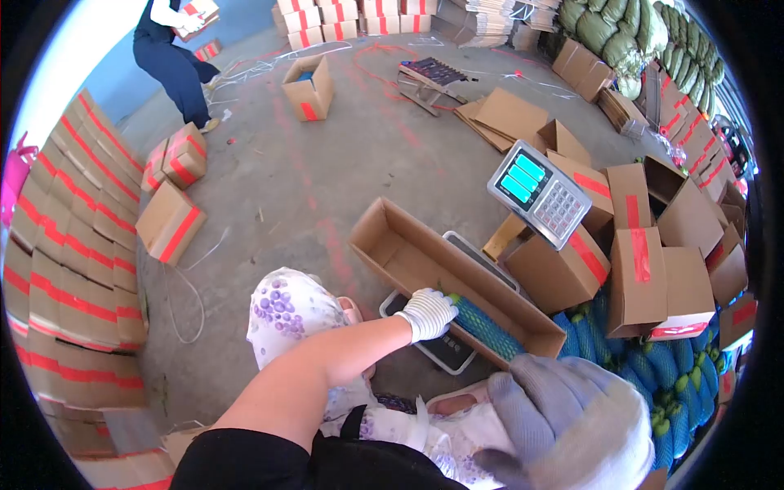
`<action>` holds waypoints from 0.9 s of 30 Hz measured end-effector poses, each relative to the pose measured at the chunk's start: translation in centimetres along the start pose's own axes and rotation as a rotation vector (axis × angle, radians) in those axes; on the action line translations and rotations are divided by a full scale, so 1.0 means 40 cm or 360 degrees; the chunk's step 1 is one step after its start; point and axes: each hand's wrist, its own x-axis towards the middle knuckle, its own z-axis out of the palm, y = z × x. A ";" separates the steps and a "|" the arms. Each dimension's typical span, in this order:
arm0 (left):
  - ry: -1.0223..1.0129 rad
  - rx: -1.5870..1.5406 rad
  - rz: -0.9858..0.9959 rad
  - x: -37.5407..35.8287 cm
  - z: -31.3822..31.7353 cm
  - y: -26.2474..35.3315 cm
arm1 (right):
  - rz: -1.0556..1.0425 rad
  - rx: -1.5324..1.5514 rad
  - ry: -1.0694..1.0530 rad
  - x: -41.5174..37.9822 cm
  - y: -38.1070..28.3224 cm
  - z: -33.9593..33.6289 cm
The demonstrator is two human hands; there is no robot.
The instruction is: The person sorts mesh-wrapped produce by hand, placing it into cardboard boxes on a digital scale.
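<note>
A long open cardboard box (457, 268) rests on the platform of a scale (447, 353). Inside its near end lies a green vegetable or fruit in blue netting (486, 325). My left hand (429, 315), in a white striped glove, reaches over the near wall with its fingers closed around the green end of that netted piece. Close to the camera, my right hand (563, 412) wears a grey glove and is blurred. Its fingers are stretched out and its thumb is apart, beside the box's right end; I see nothing in it.
The scale's lit display (539, 192) stands behind the box. At right, several netted pieces (674, 363) lie piled below open cartons (637, 269). Stacked taped cartons (73, 253) line the left side. A person (175, 69) holds a carton at the back; another open carton (309, 88) sits on the floor.
</note>
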 end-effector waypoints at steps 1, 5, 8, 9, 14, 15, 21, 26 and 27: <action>-0.0003 -0.0001 0.0009 0.002 0.000 0.000 | 0.0023 -0.0157 -0.0043 -0.002 -0.026 -0.009; 0.0022 0.0009 0.0024 0.003 0.009 -0.007 | -0.0103 -0.0444 -0.0099 0.019 -0.081 0.005; -0.0033 -0.0003 0.0026 0.004 0.005 -0.003 | -0.0255 -0.0421 -0.0050 0.041 -0.093 0.043; -0.0074 -0.0005 0.0012 0.006 0.000 -0.002 | -0.0297 -0.0419 -0.0044 0.047 -0.094 0.053; -0.0044 -0.0049 0.0057 0.005 -0.007 -0.007 | -0.0469 -0.0380 -0.0016 0.076 -0.101 0.103; -0.0041 -0.0064 0.0052 0.007 -0.013 -0.007 | -0.0505 -0.0374 -0.0012 0.082 -0.101 0.111; 0.0004 0.0021 0.0077 0.023 0.030 -0.026 | -0.0609 -0.0292 0.0003 0.101 -0.099 0.158; -0.0067 -0.0050 0.0057 0.020 -0.020 -0.007 | -0.0698 -0.0175 0.0084 0.109 -0.100 0.196; -0.0096 -0.0028 0.0052 0.023 -0.023 -0.007 | -0.0718 -0.0146 0.0112 0.110 -0.101 0.204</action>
